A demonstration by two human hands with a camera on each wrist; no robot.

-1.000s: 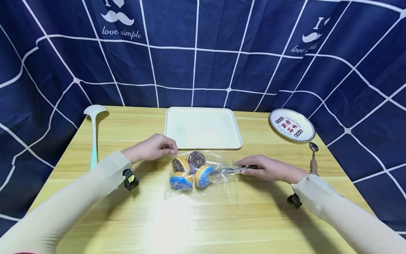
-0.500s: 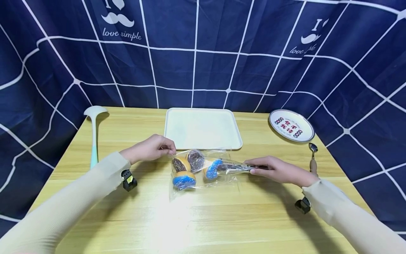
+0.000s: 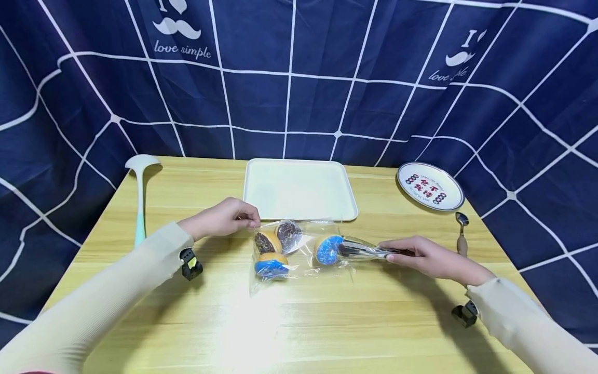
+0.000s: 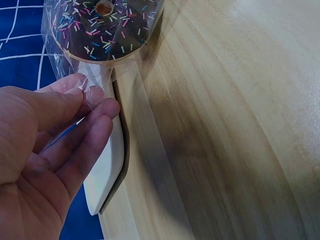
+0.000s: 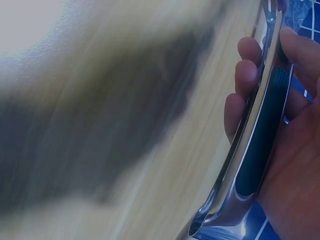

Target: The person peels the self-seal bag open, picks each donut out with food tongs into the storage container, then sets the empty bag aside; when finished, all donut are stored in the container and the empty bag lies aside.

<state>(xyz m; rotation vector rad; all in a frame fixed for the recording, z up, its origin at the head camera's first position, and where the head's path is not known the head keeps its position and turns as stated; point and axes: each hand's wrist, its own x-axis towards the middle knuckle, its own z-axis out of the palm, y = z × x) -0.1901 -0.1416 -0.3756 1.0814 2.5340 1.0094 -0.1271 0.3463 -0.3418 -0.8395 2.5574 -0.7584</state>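
Observation:
My left hand (image 3: 221,216) pinches the left edge of a clear plastic bag (image 3: 306,269), thumb against fingertips. Inside the bag's left part lie a blue-iced doughnut (image 3: 271,266) and two chocolate-iced doughnuts; one of these, a sprinkled chocolate doughnut (image 4: 117,40), shows just past my fingers in the left wrist view. With my right hand (image 3: 432,258) I grip metal tongs (image 3: 364,250), which have dark green handle inlays (image 5: 265,135). The tongs' tips are at another blue doughnut (image 3: 329,250), apart from the others, near the bag's right end.
Behind the bag lies a white rectangular tray (image 3: 301,189). A printed round plate (image 3: 431,179) and a small spoon (image 3: 462,228) are at the right. At the left lies a pale ladle (image 3: 140,200). A dark blue checked cloth (image 3: 261,98) hangs behind the table.
My right hand has moved right and slightly nearer with the tongs. The blue doughnut at their tips has slid right, away from the other doughnuts. My left hand has stayed nearly still.

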